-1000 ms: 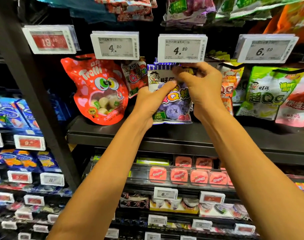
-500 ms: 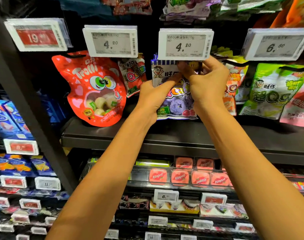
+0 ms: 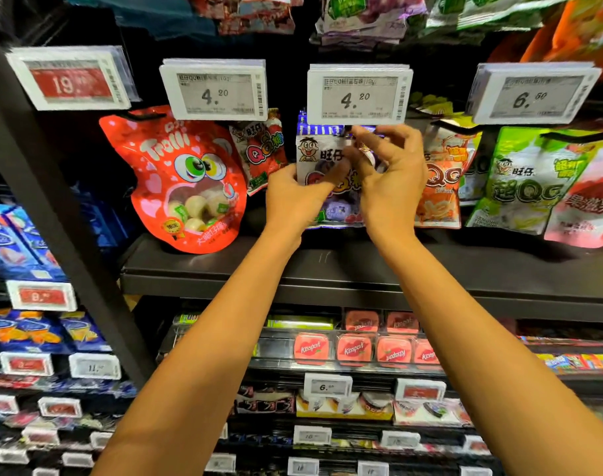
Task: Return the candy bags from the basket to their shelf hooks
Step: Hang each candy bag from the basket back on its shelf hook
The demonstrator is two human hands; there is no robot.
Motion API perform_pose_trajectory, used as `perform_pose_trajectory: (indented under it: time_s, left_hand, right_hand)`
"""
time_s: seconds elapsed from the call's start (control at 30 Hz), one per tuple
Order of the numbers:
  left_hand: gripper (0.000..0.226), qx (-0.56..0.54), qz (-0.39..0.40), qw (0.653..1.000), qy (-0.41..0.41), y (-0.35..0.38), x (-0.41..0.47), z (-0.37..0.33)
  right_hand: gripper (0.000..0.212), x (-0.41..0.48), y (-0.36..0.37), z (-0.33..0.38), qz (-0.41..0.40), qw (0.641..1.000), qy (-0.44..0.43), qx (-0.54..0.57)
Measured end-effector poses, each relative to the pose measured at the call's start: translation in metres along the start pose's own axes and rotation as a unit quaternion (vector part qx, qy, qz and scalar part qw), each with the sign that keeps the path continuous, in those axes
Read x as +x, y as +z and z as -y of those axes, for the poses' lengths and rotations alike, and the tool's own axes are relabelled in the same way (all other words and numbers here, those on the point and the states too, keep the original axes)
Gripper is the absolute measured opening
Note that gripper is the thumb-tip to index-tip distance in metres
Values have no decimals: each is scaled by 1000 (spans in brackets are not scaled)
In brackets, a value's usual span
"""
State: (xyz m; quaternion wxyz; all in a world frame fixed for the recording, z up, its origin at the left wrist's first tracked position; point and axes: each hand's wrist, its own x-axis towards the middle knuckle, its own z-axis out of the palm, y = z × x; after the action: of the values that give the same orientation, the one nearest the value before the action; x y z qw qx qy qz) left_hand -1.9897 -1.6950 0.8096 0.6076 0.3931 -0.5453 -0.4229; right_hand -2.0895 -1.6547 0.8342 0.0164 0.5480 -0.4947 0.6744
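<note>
Shop shelving (image 3: 327,269) faces us. Our left hand (image 3: 293,197) grips the purple candy bag (image 3: 313,149) by its left edge; our right hand (image 3: 392,180) pinches its top under the middle price tag (image 3: 358,94). Light, soft, slippery film, we judge: hold the stiffer header.

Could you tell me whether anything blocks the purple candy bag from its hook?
The 4.20 price tag hangs just above the purple candy bag and covers where it must hang; nothing else visible intervenes.
</note>
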Motion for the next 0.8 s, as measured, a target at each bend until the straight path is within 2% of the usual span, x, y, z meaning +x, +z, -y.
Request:
perform_pose_trajectory:
  time_s: [0.07, 0.17, 0.33, 0.43, 0.53, 0.6, 0.7, 0.8]
  left_hand:
    - [16, 31, -11, 999, 6, -5, 0, 8]
    - [11, 46, -8, 999, -18, -12, -2, 19]
    - [33, 112, 13, 994, -13, -18, -6, 22]
    - [56, 166, -13, 986, -26, -22, -15, 19]
    - [68, 220, -55, 974, 10, -25, -37, 18]
    - [60, 221, -79, 971, 46, -25, -59, 18]
    - [33, 189, -122, 970, 96, -17, -99, 23]
    - [12, 142, -149, 974, 96, -7, -142, 40]
  right_hand:
    - [28, -2, 3, -4, -15, 999, 3, 31]
    - [27, -2, 6, -8, -21, 999, 7, 44]
    - [33, -6, 8, -11, -22, 999, 8, 27]
    - [36, -16, -3, -13, -1, 999, 28, 28]
    - [35, -32, -21, -18, 11, 997, 60, 40]
    - [31, -48, -38, -23, 9, 996, 73, 55]
    - [22, -78, -70, -36, 11, 994, 89, 63]
    - [16, -117, -108, -56, 19, 992, 111, 51]
